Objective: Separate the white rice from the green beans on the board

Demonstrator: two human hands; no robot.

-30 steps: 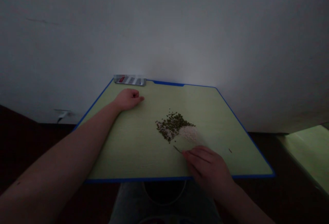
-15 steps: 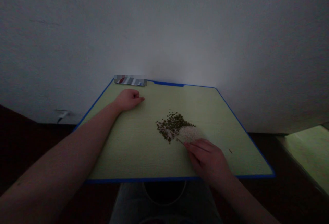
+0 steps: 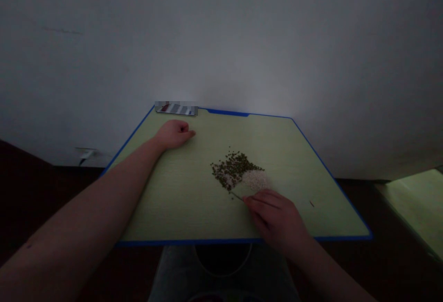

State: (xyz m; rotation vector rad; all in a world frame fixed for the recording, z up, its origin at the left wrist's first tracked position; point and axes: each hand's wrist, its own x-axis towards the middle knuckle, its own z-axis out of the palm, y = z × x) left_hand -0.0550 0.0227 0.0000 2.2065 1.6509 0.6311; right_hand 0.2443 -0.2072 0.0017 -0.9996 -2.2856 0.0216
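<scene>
My right hand (image 3: 277, 214) is closed in a pinch round a thin stick (image 3: 237, 196). The stick's tip touches or hovers just over the near edge of a scatter of small dark green beans (image 3: 235, 166); which of the two I cannot tell. A heap of pale grains like rice (image 3: 256, 179) lies against the beans, just beyond my right fingers. Some pale grains are mixed among the beans on their left side. My left hand (image 3: 175, 134) rests on the tabletop as a loose fist, thumb forward, with nothing seen in it, left of the beans.
The pale tabletop (image 3: 183, 205) has a blue rim and stands against a grey wall. A phone (image 3: 176, 108), partly blurred out, lies at the back left corner. One thin brown sliver (image 3: 312, 203) lies at the right. Below the front edge, a dark round container (image 3: 223, 260) sits between the legs.
My right hand has shifted slightly left, and the stick's tip has moved left from the pale heap to the near edge of the beans. My left hand stays in place.
</scene>
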